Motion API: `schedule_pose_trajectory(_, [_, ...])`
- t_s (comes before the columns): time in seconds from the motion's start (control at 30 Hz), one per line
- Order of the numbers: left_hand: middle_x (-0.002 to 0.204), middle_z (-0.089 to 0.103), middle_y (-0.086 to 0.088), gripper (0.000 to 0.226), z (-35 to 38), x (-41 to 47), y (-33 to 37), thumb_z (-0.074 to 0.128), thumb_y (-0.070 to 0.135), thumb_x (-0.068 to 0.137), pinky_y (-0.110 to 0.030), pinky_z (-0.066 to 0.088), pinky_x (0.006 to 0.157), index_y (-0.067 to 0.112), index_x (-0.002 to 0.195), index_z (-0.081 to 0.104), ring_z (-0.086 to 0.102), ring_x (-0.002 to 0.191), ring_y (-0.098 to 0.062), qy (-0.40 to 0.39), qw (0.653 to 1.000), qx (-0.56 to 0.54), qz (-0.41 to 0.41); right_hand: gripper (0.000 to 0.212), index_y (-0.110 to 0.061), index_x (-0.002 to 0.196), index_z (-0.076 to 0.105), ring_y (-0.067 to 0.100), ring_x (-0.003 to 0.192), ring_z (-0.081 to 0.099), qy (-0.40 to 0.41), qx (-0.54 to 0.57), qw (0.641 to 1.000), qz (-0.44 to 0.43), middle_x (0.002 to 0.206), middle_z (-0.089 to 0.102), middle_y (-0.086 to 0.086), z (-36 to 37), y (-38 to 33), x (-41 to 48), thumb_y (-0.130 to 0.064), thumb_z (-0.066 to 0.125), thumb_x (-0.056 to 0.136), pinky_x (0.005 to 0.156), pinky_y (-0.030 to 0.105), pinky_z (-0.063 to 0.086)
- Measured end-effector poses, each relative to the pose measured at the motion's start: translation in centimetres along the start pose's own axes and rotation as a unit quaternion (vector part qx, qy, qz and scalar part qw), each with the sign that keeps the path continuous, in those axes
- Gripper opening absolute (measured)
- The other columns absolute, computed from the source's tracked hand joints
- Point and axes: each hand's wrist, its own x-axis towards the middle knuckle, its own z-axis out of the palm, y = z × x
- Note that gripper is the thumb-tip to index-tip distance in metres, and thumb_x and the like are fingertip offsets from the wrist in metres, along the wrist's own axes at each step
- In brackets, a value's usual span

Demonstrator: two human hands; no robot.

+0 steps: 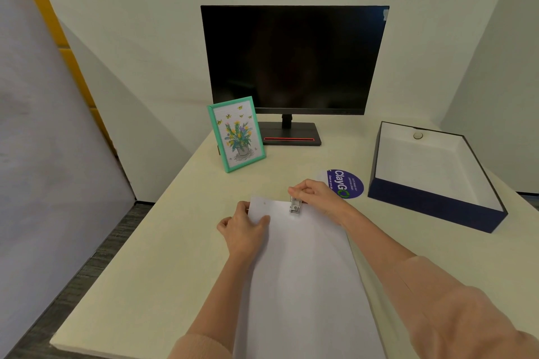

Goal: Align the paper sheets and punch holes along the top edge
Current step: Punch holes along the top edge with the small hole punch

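A stack of white paper sheets (303,271) lies lengthwise on the cream desk (145,271), its top edge pointing away from me. My left hand (243,230) grips the stack near its top left corner, thumb on top. My right hand (316,195) holds a small silver hole punch (295,206) that sits over the top edge, right of the middle. A faint mark shows near the top left of the sheet (264,203).
A dark monitor (294,58) stands at the back of the desk with a green picture frame (236,134) in front of it. A purple round sticker (347,183) lies beyond my right hand. An open navy box (434,201) sits at the right.
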Motion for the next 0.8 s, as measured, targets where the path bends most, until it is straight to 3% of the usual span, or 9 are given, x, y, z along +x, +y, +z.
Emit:
schedule_pose_trajectory(0.13, [0.080,0.061,0.007,0.023,0.15,0.16,-0.21,0.062,0.031,0.082,-0.029,0.019,0.092,0.020,0.098,0.049,0.045,0.087,-0.020,0.014,1.000,0.011,0.004,0.050,-0.022,0.102,0.067,0.011,0.107,0.061,-0.010,-0.018,1.000,0.016,0.107,0.069,-0.004,-0.28,-0.03,0.02,-0.061,0.070,0.071,0.099,0.030,0.042])
schedule_pose_trajectory(0.2, [0.079,0.060,0.007,0.023,0.20,0.12,-0.21,0.062,0.030,0.082,-0.029,0.020,0.093,0.019,0.099,0.050,0.045,0.085,-0.020,0.020,1.000,0.015,0.009,0.053,-0.023,0.103,0.068,0.012,0.109,0.061,-0.013,-0.019,1.000,0.014,0.108,0.070,-0.002,-0.39,0.04,-0.01,-0.061,0.074,0.066,0.100,0.030,0.042])
schedule_pose_trajectory(0.3, [0.080,0.061,0.007,0.025,0.25,0.12,-0.19,0.061,0.029,0.082,-0.030,0.021,0.095,0.017,0.102,0.052,0.046,0.085,-0.020,0.024,0.999,0.020,0.011,0.046,-0.021,0.109,0.067,0.014,0.110,0.061,-0.037,-0.012,0.999,0.011,0.110,0.070,0.003,-0.65,-0.06,-0.18,-0.049,0.076,0.073,0.099,0.028,0.041])
schedule_pose_trajectory(0.43, [0.080,0.062,0.007,0.026,0.33,0.11,-0.22,0.061,0.029,0.082,-0.030,0.020,0.095,0.017,0.103,0.053,0.051,0.088,-0.022,0.024,0.999,0.022,0.010,0.056,-0.026,0.103,0.070,0.013,0.110,0.060,-0.020,-0.022,0.999,0.012,0.108,0.070,-0.003,-0.53,0.01,-0.14,-0.065,0.072,0.063,0.104,0.032,0.041])
schedule_pose_trajectory(0.57, [0.079,0.063,0.007,0.025,0.34,0.11,-0.31,0.061,0.029,0.082,-0.030,0.020,0.094,0.017,0.103,0.053,0.053,0.089,-0.022,0.025,0.999,0.019,0.013,0.047,-0.025,0.104,0.069,0.013,0.110,0.061,-0.030,-0.017,0.999,0.011,0.107,0.071,-0.002,-0.50,0.08,-0.03,-0.056,0.074,0.069,0.104,0.032,0.041])
schedule_pose_trajectory(0.7, [0.077,0.063,0.006,0.024,0.36,0.13,-0.36,0.061,0.028,0.082,-0.031,0.021,0.095,0.017,0.102,0.053,0.056,0.092,-0.024,0.026,0.999,0.025,0.010,0.053,-0.025,0.103,0.069,0.013,0.111,0.059,-0.014,-0.028,0.999,0.017,0.111,0.068,-0.003,-0.44,-0.12,-0.21,-0.066,0.068,0.069,0.105,0.033,0.040])
schedule_pose_trajectory(0.8, [0.079,0.063,0.006,0.025,0.44,0.21,-0.42,0.060,0.028,0.082,-0.029,0.020,0.094,0.017,0.103,0.053,0.054,0.091,-0.022,0.028,0.999,0.021,0.011,0.046,-0.024,0.104,0.069,0.013,0.111,0.059,-0.015,-0.022,1.000,0.016,0.110,0.069,-0.002,-0.44,-0.11,-0.27,-0.058,0.071,0.073,0.101,0.030,0.041])
